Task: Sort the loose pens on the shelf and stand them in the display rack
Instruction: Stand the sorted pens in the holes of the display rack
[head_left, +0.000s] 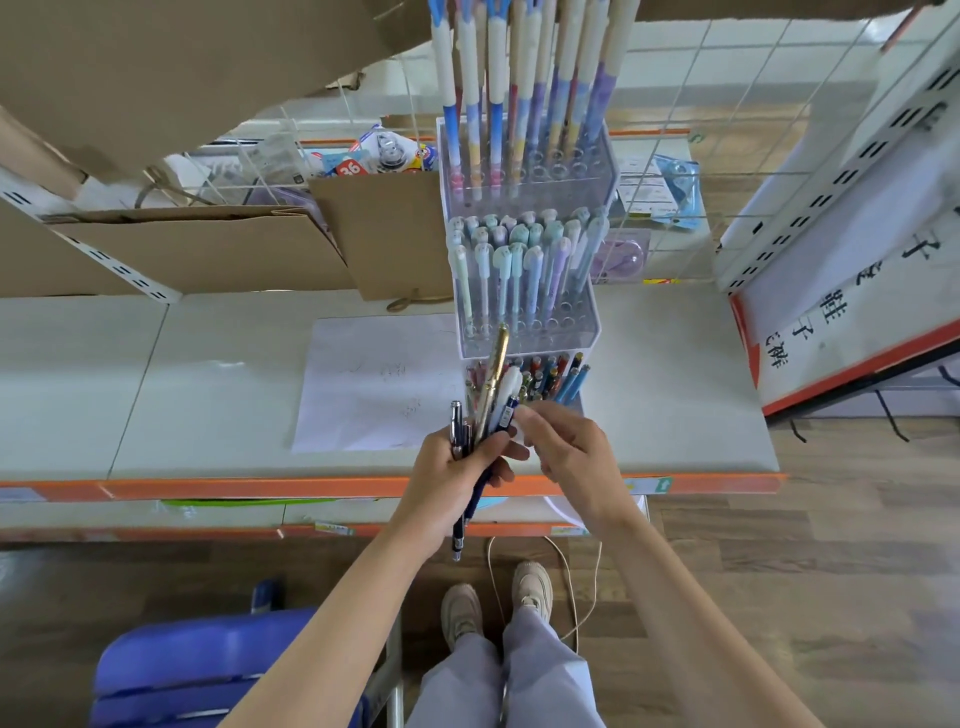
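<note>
Left grip (457, 457) is closed round a bundle of loose pens (485, 410), their long axes running up and away, tips fanning toward the display rack (524, 291) just beyond. Right grip (561, 441), close beside the left, pinches the white pen (506, 397) near its upper end. Judged from this, the right is nearer the rack's lowest tier (550, 379), straight ahead over the shelf (208, 395).

Display rack (524, 332): clear glossy plastic. Gold pen (496, 371): shiny, metallic. Shelf (208, 374): smooth, matt, pale. Cardboard box (218, 249): matt brown
</note>
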